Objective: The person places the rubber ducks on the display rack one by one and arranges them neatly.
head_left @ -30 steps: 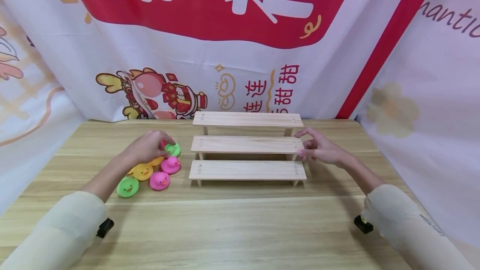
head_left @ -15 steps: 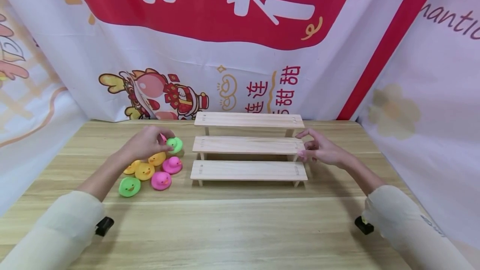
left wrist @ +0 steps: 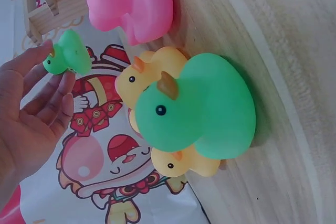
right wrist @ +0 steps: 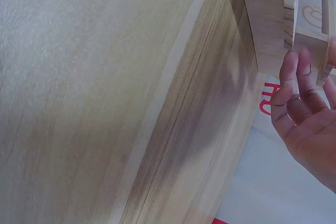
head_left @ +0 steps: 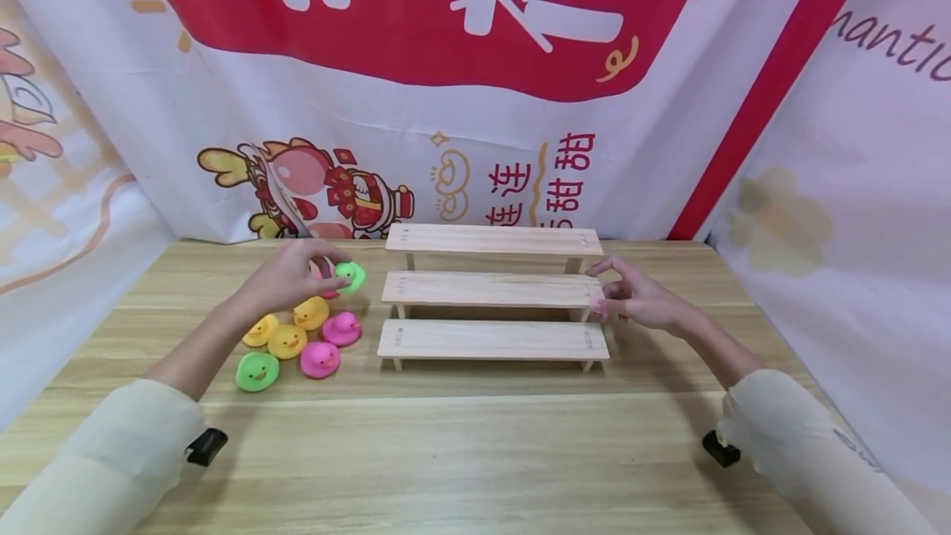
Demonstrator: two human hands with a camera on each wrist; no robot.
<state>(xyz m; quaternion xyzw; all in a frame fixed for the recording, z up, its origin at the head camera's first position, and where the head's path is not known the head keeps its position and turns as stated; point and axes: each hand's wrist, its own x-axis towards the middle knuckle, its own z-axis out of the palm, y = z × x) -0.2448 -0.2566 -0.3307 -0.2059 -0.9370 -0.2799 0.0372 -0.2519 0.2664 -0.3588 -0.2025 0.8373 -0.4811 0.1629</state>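
Between thumb and fingertips, my left hand [head_left: 288,277] pinches a small green rubber duck [head_left: 352,276]. The left wrist view shows this duck [left wrist: 69,53] raised off the table. A pink duck is partly hidden behind the hand. Below the hand sit yellow ducks [head_left: 287,341], pink ducks [head_left: 319,359] and another green duck [head_left: 257,371]. At the right end of a three-step wooden display rack [head_left: 490,339], my right hand [head_left: 641,297] holds the middle shelf, thumb at the front and index finger behind. Its other fingers [right wrist: 289,69] curl loosely beside the rack.
The rack stands on the wood-grain table [head_left: 475,452] near the back, close to a printed cloth backdrop [head_left: 461,106]. White printed cloth [head_left: 839,155] also hangs at both sides. The ducks lie left of the rack.
My left hand has lifted the green duck up and slightly to the right, away from the other ducks. The right hand stays at the rack's end.
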